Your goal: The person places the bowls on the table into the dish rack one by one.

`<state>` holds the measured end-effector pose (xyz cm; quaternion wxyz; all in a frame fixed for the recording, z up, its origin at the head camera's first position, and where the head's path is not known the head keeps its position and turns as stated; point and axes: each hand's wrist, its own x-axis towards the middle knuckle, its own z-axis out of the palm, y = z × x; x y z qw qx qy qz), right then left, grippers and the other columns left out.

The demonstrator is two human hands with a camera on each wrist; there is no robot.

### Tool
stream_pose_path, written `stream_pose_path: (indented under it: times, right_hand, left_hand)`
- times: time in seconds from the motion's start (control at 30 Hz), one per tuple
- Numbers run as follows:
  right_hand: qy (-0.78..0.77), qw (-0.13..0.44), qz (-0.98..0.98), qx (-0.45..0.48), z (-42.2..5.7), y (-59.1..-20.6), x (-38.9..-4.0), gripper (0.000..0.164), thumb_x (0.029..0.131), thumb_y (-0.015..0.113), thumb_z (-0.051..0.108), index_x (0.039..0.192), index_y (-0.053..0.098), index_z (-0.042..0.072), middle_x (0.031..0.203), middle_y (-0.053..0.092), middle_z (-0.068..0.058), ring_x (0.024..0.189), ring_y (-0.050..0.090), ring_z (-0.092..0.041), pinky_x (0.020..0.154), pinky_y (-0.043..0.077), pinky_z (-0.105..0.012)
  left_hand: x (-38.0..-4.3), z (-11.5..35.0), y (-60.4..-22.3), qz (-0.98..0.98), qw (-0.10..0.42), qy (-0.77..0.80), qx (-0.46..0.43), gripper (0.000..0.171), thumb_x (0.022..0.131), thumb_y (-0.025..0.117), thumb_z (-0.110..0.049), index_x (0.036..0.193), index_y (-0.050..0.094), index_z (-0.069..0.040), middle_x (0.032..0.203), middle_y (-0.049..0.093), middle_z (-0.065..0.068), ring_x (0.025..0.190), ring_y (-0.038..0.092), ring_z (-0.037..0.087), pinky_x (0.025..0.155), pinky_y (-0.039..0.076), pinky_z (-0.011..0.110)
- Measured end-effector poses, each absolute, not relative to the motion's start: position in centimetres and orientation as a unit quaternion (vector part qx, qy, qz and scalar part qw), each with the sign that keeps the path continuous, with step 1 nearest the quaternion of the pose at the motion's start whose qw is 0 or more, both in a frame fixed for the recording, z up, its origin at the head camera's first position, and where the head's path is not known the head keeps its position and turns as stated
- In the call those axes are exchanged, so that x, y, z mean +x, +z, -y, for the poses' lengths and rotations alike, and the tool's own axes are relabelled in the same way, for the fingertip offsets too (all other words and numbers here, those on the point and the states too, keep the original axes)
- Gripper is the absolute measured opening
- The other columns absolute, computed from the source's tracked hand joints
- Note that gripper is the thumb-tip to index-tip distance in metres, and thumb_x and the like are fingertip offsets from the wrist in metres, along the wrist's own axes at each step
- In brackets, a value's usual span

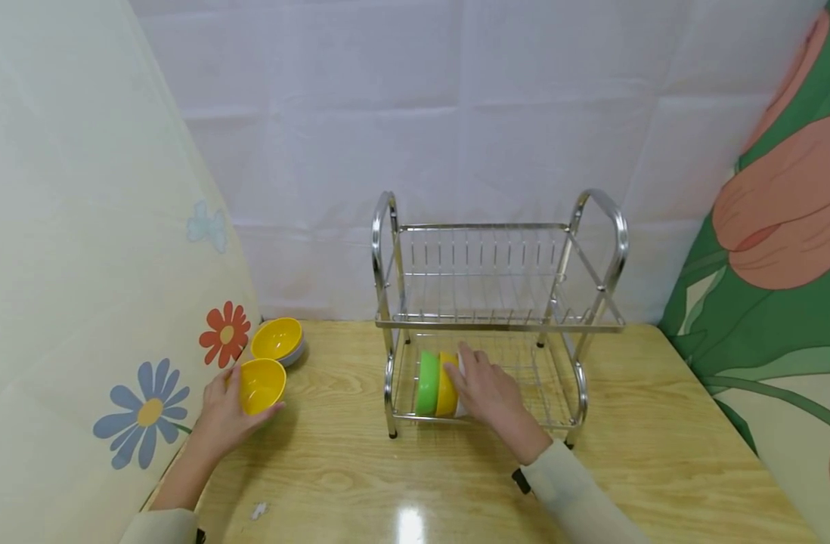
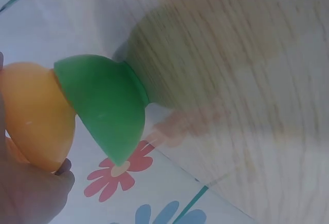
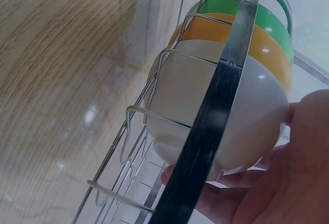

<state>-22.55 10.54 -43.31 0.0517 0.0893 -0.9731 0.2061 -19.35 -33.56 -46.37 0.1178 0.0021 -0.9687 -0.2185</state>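
Observation:
At the left, my left hand (image 1: 224, 417) grips a yellow bowl (image 1: 264, 384) by its sides, thumb toward me. In the left wrist view that bowl (image 2: 38, 113) sits nested in a green bowl (image 2: 103, 98), whose base is close to the table. My right hand (image 1: 486, 385) is inside the lower tier of a metal dish rack (image 1: 500, 327). It holds a white bowl (image 3: 259, 111) standing on edge, fingers around its side and base. Beside that bowl a yellow bowl (image 1: 446, 384) and a green bowl (image 1: 427, 384) also stand on edge in a row.
Behind the left hand, another yellow bowl (image 1: 277, 338) sits in a greyish bowl (image 1: 295, 353) near the flowered cloth (image 1: 150, 412). The rack's upper tier overhangs the right hand. A white scrap (image 1: 259, 511) lies on the wooden table (image 1: 333, 468).

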Motion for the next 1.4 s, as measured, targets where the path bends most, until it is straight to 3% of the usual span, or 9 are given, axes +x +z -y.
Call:
stream_pose_path:
  times: [0.37,0.63,0.8,0.93,1.17,1.4]
  right_hand:
    - [0.228,0.05,0.969,0.081,-11.1,-42.2,-22.0,0.065,0.108,0.035,0.05,0.157,0.034,0.008,0.152,0.044,-0.023,0.13,0.049,-0.046,0.097,0.048,-0.064]
    - [0.252,0.045,0.963,0.085,-11.7,-41.6,-21.7,0.085,0.101,0.016,0.069,0.158,0.032,0.009,0.158,0.038,-0.021,0.139,0.042,-0.046,0.107,0.04,-0.066]
    - [0.269,0.058,0.957,0.092,-12.0,-41.1,-21.4,0.074,0.105,0.025,0.061,0.157,0.034,0.008,0.158,0.037,-0.022,0.14,0.041,-0.045,0.109,0.038,-0.065]
    - [0.281,0.067,0.953,0.09,-12.1,-40.5,-21.1,0.066,0.107,0.033,0.053,0.157,0.035,0.01,0.159,0.037,-0.02,0.141,0.04,-0.044,0.11,0.037,-0.064]
    - [0.296,0.077,0.947,0.095,-12.2,-39.7,-20.4,0.075,0.104,0.024,0.064,0.157,0.033,0.01,0.161,0.034,-0.018,0.143,0.037,-0.043,0.113,0.034,-0.063]
    - [0.304,0.085,0.943,0.11,-12.3,-39.1,-19.7,0.078,0.104,0.023,0.064,0.158,0.031,0.009,0.162,0.032,-0.019,0.145,0.034,-0.043,0.115,0.03,-0.063]
  left_hand:
    - [-18.9,33.0,-44.8,0.967,0.136,-0.216,-0.001,0.119,0.082,0.078,-0.056,0.154,0.016,0.015,0.15,0.02,0.042,0.132,0.024,0.058,0.099,0.037,0.076]
    - [-19.0,32.0,-44.0,0.962,0.151,-0.225,-0.024,0.117,0.082,0.079,-0.054,0.156,0.016,0.01,0.15,0.023,0.04,0.132,0.025,0.057,0.097,0.038,0.076]
    - [-19.0,31.2,-43.3,0.96,0.163,-0.225,-0.042,0.119,0.08,0.082,-0.052,0.159,0.014,0.005,0.15,0.024,0.039,0.131,0.027,0.057,0.094,0.04,0.077]
    - [-18.9,30.5,-42.9,0.96,0.165,-0.221,-0.046,0.118,0.08,0.081,-0.053,0.156,0.018,0.011,0.151,0.024,0.038,0.132,0.027,0.056,0.096,0.04,0.076]
    - [-18.6,29.4,-42.2,0.957,0.165,-0.234,-0.054,0.117,0.079,0.083,-0.05,0.155,0.02,0.013,0.152,0.024,0.035,0.135,0.025,0.055,0.102,0.037,0.074]
    - [-18.3,28.5,-41.6,0.954,0.163,-0.241,-0.066,0.119,0.078,0.084,-0.049,0.155,0.018,0.012,0.155,0.022,0.034,0.136,0.024,0.055,0.103,0.036,0.074]
